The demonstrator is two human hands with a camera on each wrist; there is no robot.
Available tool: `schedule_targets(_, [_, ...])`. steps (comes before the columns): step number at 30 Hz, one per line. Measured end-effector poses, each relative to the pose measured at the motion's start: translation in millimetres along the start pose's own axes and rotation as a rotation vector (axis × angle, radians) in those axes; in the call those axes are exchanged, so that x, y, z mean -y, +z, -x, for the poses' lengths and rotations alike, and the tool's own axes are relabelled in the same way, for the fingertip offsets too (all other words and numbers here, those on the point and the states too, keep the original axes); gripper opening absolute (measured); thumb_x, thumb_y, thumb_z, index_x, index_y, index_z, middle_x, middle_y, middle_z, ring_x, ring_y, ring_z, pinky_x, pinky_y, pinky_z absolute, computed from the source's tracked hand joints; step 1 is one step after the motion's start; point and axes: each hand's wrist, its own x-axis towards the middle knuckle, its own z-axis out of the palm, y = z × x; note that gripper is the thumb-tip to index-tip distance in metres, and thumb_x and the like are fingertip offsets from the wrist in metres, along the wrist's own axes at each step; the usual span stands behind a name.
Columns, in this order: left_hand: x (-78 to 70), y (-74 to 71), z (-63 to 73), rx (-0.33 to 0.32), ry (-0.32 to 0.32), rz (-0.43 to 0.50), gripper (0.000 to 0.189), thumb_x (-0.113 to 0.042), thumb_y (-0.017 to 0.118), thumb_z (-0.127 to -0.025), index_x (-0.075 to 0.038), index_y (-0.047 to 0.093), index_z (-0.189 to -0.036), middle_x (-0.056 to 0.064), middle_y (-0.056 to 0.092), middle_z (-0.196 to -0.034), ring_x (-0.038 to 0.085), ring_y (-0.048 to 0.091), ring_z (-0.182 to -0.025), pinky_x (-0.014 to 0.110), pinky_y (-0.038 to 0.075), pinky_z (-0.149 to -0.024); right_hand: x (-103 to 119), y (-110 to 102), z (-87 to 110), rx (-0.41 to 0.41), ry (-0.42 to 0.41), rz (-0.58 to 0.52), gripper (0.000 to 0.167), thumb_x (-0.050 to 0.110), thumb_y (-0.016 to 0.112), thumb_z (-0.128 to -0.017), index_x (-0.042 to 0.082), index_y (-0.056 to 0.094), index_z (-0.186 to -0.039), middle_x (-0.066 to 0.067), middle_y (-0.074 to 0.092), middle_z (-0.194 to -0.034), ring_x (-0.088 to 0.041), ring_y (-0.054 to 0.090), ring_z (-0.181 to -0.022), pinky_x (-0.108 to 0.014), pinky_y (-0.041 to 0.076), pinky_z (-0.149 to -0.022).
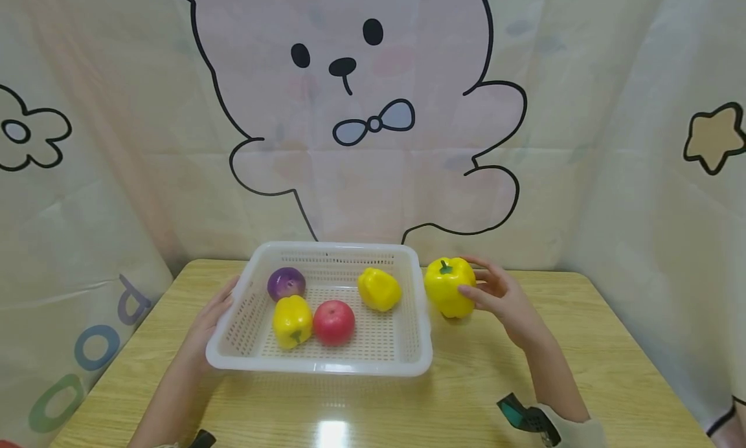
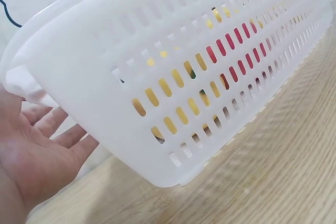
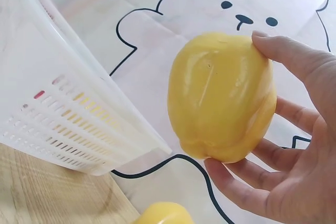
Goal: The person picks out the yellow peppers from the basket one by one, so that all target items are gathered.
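Observation:
A yellow bell pepper with a green stem is held by my right hand, just right of the white plastic basket. In the right wrist view the thumb presses one end and fingertips support the other side. My left hand rests against the basket's left end, its loosely extended fingers at the outer wall below the rim. Inside the basket lie a yellow bell pepper with a green stem, another yellow pepper-like piece, a round red fruit and a round purple vegetable.
Low in the right wrist view, the top of another yellow piece shows beneath the held pepper. The wooden table carries the basket. Behind it hangs a curtain with a cartoon bear, and more printed cloth encloses both sides.

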Motion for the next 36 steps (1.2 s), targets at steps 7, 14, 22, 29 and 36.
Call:
schedule_targets(7, [-0.8, -3.4, 0.9, 0.049, 0.022, 0.049, 0.042, -0.024, 0.031, -0.117, -0.049, 0.053, -0.143, -0.024, 0.065, -0.135, 0.006, 0.068, -0.116, 0.026, 0.058, -0.091, -1.7, -9.0, 0.1, -0.033, 0.024, 0.016, 0.057, 0.023, 0.067, -0.106, 0.010, 0.045, -0.157, -0.026, 0.055, -0.145, -0.015, 0.064, -0.113, -0.028, 0.058, -0.088])
schedule_targets(14, [-2.4, -6.3, 1.1, 0.109, 0.011, 0.078, 0.043, -0.026, 0.028, -0.117, -0.050, 0.052, -0.144, -0.024, 0.064, -0.137, 0.005, 0.066, -0.120, 0.028, 0.056, -0.094, -3.4, -17.2, -0.5, -0.061, 0.051, 0.019, 0.060, 0.026, 0.067, -0.106, 0.011, 0.042, -0.159, -0.026, 0.052, -0.149, -0.009, 0.063, -0.111, -0.027, 0.058, -0.087])
schedule_targets(22, [-3.2, -5.3, -1.1, 0.177, 0.031, 0.196, 0.050, -0.021, 0.024, -0.117, -0.045, 0.057, -0.146, -0.019, 0.064, -0.141, 0.008, 0.064, -0.124, 0.028, 0.055, -0.097, -6.5, -25.2, 0.6, -0.110, 0.067, 0.035, 0.064, 0.029, 0.066, -0.107, 0.010, 0.039, -0.161, -0.027, 0.050, -0.150, -0.004, 0.064, -0.106, -0.024, 0.057, -0.086])
schedule_targets(29, [-1.8, -2.7, -2.9, 0.159, 0.041, 0.188, 0.049, -0.021, 0.024, -0.117, -0.044, 0.056, -0.146, -0.019, 0.064, -0.141, 0.007, 0.064, -0.124, 0.028, 0.056, -0.097, -14.7, -31.5, 0.6, -0.149, 0.070, 0.039, 0.065, 0.029, 0.066, -0.106, 0.010, 0.037, -0.162, -0.027, 0.049, -0.151, -0.001, 0.065, -0.103, -0.022, 0.058, -0.084])
schedule_targets(36, [-1.7, -2.1, -3.1, 0.125, 0.042, 0.149, 0.048, -0.021, 0.025, -0.117, -0.045, 0.057, -0.145, -0.020, 0.064, -0.139, 0.006, 0.064, -0.123, 0.026, 0.055, -0.096, -21.1, -37.2, -1.1, -0.176, 0.090, 0.078, 0.067, 0.033, 0.066, -0.106, 0.011, 0.036, -0.163, -0.026, 0.050, -0.150, 0.000, 0.064, -0.100, -0.022, 0.058, -0.083])
